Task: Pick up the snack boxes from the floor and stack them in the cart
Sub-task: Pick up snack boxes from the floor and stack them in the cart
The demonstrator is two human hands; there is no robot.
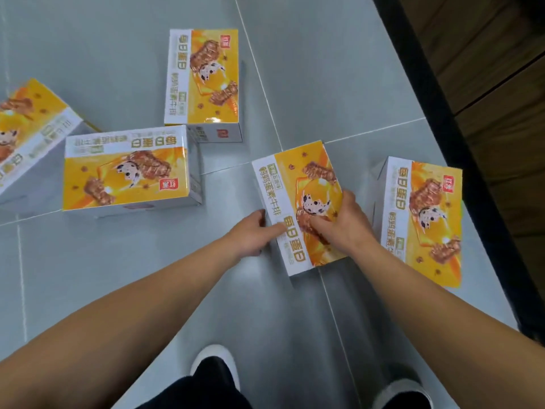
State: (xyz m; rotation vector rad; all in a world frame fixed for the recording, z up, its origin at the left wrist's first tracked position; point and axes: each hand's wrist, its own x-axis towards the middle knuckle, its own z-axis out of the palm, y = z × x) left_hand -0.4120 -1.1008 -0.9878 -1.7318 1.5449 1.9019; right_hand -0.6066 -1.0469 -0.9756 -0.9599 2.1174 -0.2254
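Down on the grey tiled floor (295,69), between your feet and the scattered cartons, you have both hands on the middle snack box (298,202), and the way they sit makes sense for a lift. Your left hand (250,234) is curled against the box's near left edge, thumb lying over the white strip of the lid, so it can get under the side wall. Your right hand (343,222) is spread across the printed top with its fingers curved down onto it, which steadies the carton while the other hand finds purchase; whether those fingers reach the far edge cannot be told. The box looks to lie flat or nearly so, at an angle across a tile joint. Just beside it to your right lies the right-hand box (421,219), close to the dark baseboard (436,113). Three more wait well apart on your left: the upright-facing box (203,78), the wide box (126,169) touching its corner, and the far-left box (26,131) tipped at the frame's edge. No cart shows, so judging by this, stacking has barely begun or its progress is hidden, and you will need to turn to find it. Your white shoes (216,361) stand clear of the load.
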